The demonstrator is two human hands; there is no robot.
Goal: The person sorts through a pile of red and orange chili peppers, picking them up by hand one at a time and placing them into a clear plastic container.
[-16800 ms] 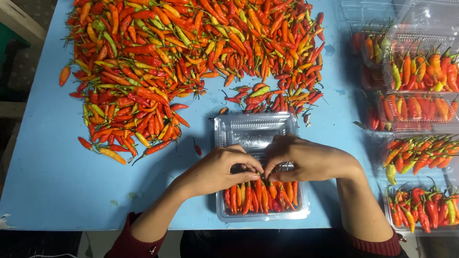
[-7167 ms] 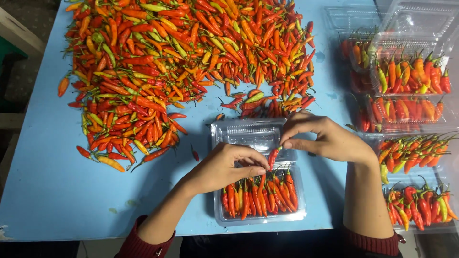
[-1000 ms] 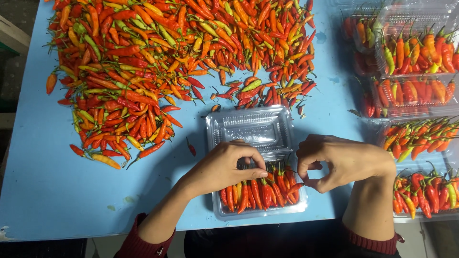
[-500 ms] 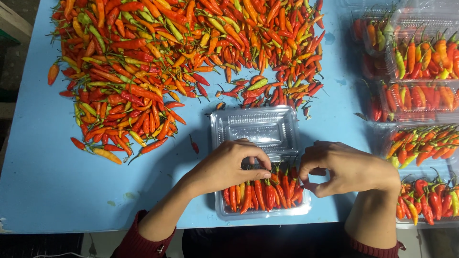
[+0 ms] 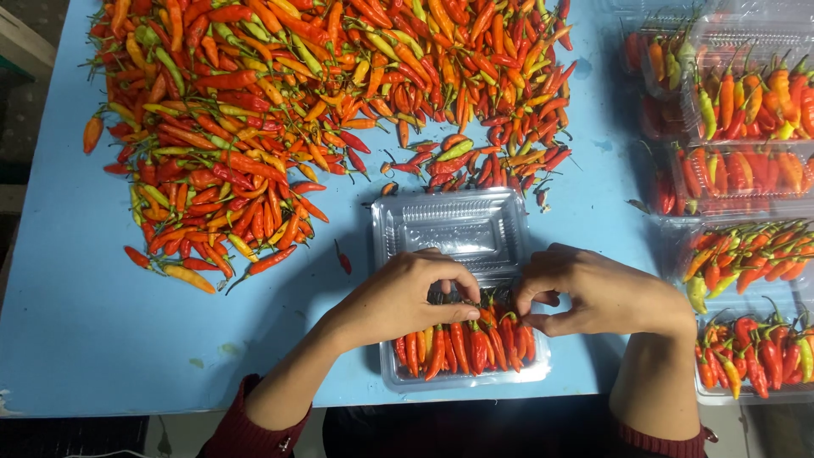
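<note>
Nearest, a clear tray [image 5: 465,377] at the table's [image 5: 76,339] front edge, packed with a row of chillies [image 5: 462,346]. Left hand [image 5: 405,297] curled over the row's left half, thumb and fingertips pinched at the stem ends; whether gripping one, impossible to tell. Right hand [image 5: 598,293] at the row's right end, fingers bent inward, thumb and forefinger closing on a stem. Beyond the hands, the tray's open lid [image 5: 449,225], then the big loose pile [image 5: 322,93]. Filled trays [image 5: 746,170] stacked at right. Against half a second ago, both hands slightly closer together over the row; tray unmoved.
</note>
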